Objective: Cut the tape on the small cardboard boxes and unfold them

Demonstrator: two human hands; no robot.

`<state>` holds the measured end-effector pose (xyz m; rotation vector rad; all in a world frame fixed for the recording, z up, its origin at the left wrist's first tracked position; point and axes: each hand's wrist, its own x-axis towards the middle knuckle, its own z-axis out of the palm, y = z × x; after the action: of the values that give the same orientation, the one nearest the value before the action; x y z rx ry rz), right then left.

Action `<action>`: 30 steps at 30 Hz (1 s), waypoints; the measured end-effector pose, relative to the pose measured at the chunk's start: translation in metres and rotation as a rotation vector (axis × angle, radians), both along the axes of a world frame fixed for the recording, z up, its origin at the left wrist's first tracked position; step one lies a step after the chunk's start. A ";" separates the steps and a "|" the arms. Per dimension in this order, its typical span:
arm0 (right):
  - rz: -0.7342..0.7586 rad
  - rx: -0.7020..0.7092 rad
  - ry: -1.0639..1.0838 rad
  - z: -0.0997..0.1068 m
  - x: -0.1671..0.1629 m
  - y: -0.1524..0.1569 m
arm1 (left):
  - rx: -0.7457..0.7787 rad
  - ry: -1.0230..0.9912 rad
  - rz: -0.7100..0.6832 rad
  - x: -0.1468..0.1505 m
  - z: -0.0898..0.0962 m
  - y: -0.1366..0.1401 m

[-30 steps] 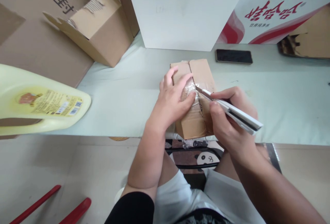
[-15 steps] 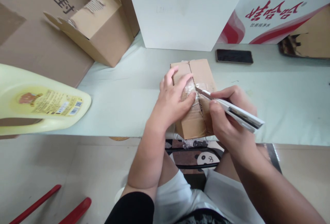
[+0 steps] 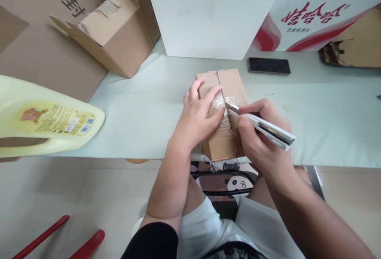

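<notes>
A small brown cardboard box (image 3: 222, 143) lies at the table's front edge, with clear tape (image 3: 218, 103) across its top seam. My left hand (image 3: 198, 116) rests on the left side of the box top, fingers spread and thumb close to the seam. In my right hand (image 3: 262, 132) is a white utility knife (image 3: 270, 130), gripped like a pen. Its blade tip touches the seam at the tape, just right of my left thumb. Below the tape the seam edge looks ragged. My right palm hides part of the box's right side.
A black phone (image 3: 268, 65) lies behind the box, before a white box (image 3: 214, 16) and a red-and-white carton (image 3: 309, 20). An open cardboard box (image 3: 127, 40) stands back left. A yellow jug (image 3: 53, 118) is at the left. Red bars (image 3: 86, 245) show near the floor.
My right hand and the utility knife have shifted slightly left, and the blade tip sits a little lower on the seam. My left hand keeps its place on the box.
</notes>
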<state>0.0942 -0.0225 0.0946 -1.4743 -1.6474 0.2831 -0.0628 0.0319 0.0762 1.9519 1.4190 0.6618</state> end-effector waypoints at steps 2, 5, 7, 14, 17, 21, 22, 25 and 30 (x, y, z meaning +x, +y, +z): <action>0.004 0.000 0.016 0.000 0.000 -0.001 | -0.012 -0.008 0.000 0.000 0.000 0.000; -0.008 0.017 0.016 -0.002 0.000 -0.002 | -0.036 -0.007 0.002 0.000 0.001 0.001; -0.026 0.032 0.006 -0.002 0.000 -0.002 | -0.034 -0.009 0.001 -0.001 0.000 0.001; -0.037 0.050 -0.006 -0.001 0.001 -0.004 | -0.026 -0.017 0.005 -0.001 0.000 0.000; -0.042 0.069 -0.010 -0.001 0.001 -0.005 | -0.040 -0.009 0.010 -0.001 0.000 0.001; -0.033 0.058 -0.004 -0.002 0.001 -0.004 | -0.022 -0.006 0.008 -0.001 -0.001 0.001; -0.030 0.050 0.000 -0.002 0.001 -0.003 | -0.014 -0.008 0.006 -0.001 -0.002 0.001; -0.016 0.041 0.009 -0.001 0.001 -0.001 | 0.004 -0.008 -0.004 -0.002 -0.003 0.001; 0.003 0.024 0.005 0.000 0.001 0.000 | 0.012 0.000 -0.007 -0.001 -0.002 0.001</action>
<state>0.0954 -0.0222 0.0945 -1.4521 -1.6435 0.2677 -0.0637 0.0329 0.0742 1.9652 1.4109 0.6693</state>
